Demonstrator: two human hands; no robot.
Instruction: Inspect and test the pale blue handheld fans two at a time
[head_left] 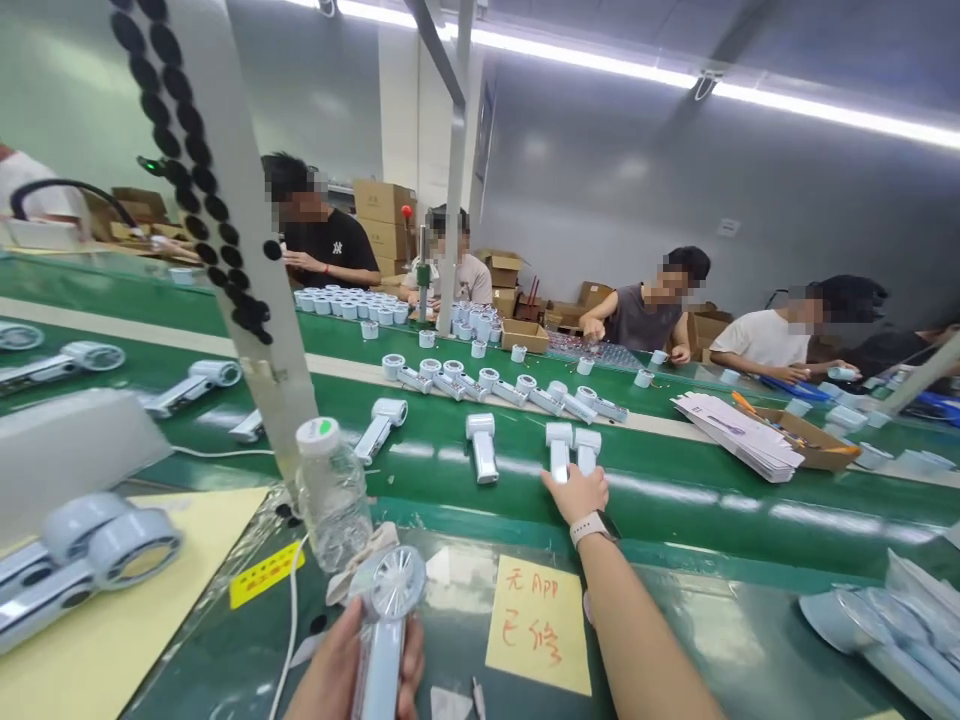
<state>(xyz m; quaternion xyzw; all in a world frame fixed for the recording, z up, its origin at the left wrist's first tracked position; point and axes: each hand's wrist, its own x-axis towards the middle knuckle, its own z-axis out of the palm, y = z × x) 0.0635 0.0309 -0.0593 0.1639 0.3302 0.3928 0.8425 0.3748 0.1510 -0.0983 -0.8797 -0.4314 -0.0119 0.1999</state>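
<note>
The left grip (352, 665) is clenched around a small white fan (386, 610), while the open right grip (576, 495) rests against another fan's handle (559, 462) on the green belt (660, 510).

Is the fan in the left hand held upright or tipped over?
Nearly upright: the left hand holds the white handheld fan by its handle, with the round head on top.

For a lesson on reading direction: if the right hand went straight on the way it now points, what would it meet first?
Most likely the white handheld fan, the left of the pair on the green conveyor belt, just ahead of the right hand. Depth is unclear, so the hand may be touching it.
</note>
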